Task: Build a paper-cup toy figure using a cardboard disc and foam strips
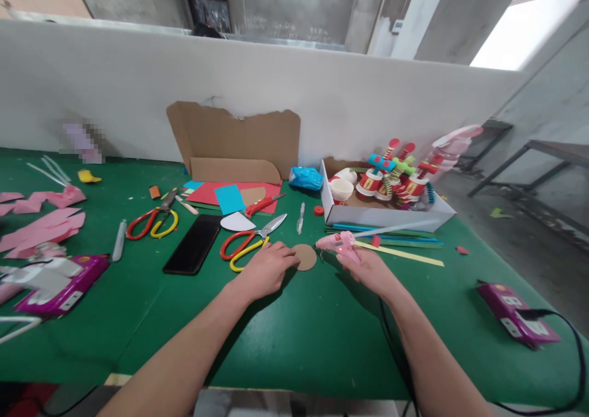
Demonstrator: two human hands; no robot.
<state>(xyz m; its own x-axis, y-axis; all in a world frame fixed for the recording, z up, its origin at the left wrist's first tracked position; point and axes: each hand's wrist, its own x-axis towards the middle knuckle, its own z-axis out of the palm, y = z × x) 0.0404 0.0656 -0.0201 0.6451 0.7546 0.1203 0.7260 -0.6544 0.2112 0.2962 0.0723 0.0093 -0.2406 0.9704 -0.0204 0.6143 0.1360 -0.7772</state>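
In the head view, a round brown cardboard disc [305, 257] lies at the middle of the green table. My left hand [270, 268] grips the left edge of the disc, fingers close together. My right hand [368, 268] is closed around a pink hot glue gun [339, 243], a clear glue stick jutting from its back. The gun's nozzle points left, just by the disc's right edge. Beside my left hand lie scissors [248, 240] with red and yellow handles. The undersides of my left fingers are hidden.
A white box [386, 216] of cup-and-paper figures stands behind the glue gun, with paper strips [405, 256] before it. Left are a black phone [193, 245], more scissors [154, 219], and pink paper [43, 230]. A purple pack [518, 314] and black cord lie right.
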